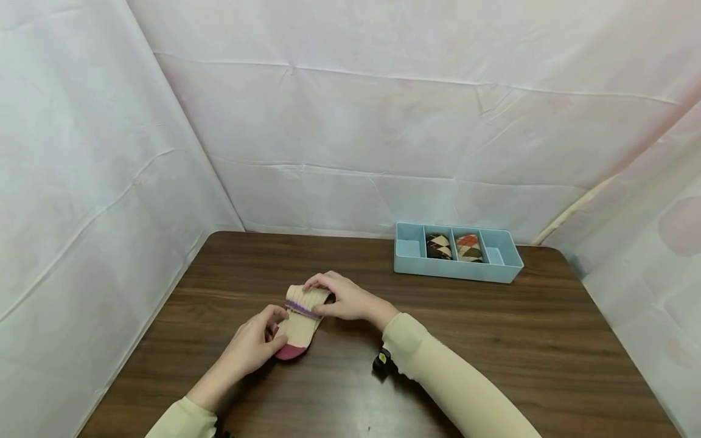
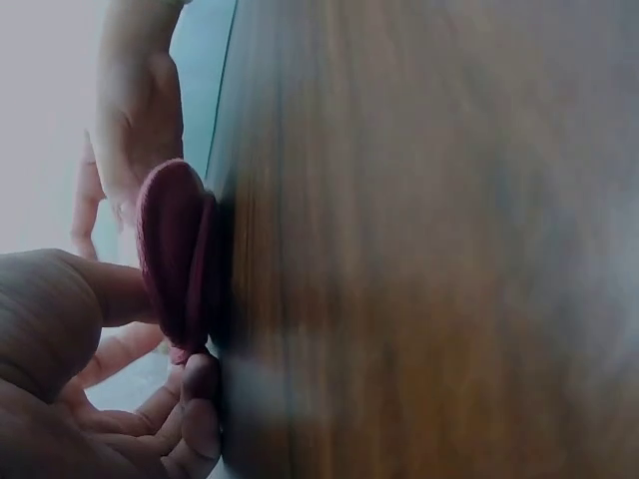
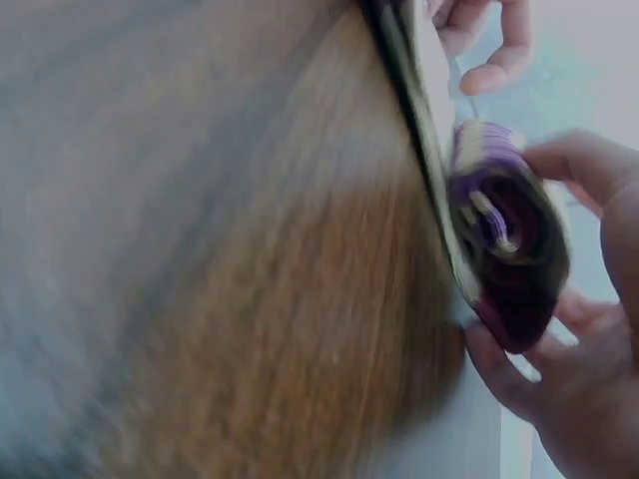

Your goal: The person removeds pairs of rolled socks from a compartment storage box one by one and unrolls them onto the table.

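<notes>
On the table lies a cream sock bundle with a maroon toe and a purple band, its upper end rolled over. My right hand grips the rolled end between thumb and fingers; the dark, coiled inside of the roll faces the right wrist camera. At the toe end, my left hand pinches the sock's side, thumb towards the toe. In the left wrist view the maroon toe stands slightly off the wood, with fingers on its edge.
A light blue divided box stands at the table's back right. Its two middle compartments hold a brown argyle sock roll and an orange-and-green argyle sock roll. White cloth hangs behind and beside the wooden table.
</notes>
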`<state>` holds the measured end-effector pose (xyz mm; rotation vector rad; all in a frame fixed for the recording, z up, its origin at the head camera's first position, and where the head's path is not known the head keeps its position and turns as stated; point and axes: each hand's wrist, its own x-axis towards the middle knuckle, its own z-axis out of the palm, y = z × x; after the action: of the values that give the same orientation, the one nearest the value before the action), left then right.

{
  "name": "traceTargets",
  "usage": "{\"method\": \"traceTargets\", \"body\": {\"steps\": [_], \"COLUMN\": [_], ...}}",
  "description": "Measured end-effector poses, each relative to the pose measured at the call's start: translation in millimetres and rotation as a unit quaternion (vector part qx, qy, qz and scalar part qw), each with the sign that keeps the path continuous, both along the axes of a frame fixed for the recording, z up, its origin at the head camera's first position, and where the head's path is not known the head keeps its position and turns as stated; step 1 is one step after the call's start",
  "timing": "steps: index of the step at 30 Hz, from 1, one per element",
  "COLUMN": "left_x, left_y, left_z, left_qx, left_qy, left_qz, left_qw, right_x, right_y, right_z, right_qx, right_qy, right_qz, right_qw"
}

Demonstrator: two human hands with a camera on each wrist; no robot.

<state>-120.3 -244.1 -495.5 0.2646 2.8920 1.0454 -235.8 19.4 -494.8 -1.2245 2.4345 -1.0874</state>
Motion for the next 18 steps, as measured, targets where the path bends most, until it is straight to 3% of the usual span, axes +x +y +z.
{"method": "traceTargets", "body": {"steps": [5, 11, 18], "left_x": [-3.5, -5.7, -3.5], "left_y": [-4.8, -8.0, -11.6], "left_z": [-0.8, -2.8, -4.6], "left_qx": [-0.008, -0.003, 0.003], "left_qy": [0.008, -0.003, 0.001], "left_qz": [-0.033, -0.052, -0.067], "left_qw": [0.9994, 0.9986, 0.9977], "right_x": [-6.0, -8.5, -3.2], "right_y": [1.8, 4.0, 7.6], "right_z": [0.4, -4.0, -10.3], "right_qx": [0.014, 0.019, 0.035], "right_qy": [0.020, 0.033, 0.005], "right_qz": [-0.038, -0.018, -0.020], "right_qw": [0.9990, 0.9991, 0.9992]}}
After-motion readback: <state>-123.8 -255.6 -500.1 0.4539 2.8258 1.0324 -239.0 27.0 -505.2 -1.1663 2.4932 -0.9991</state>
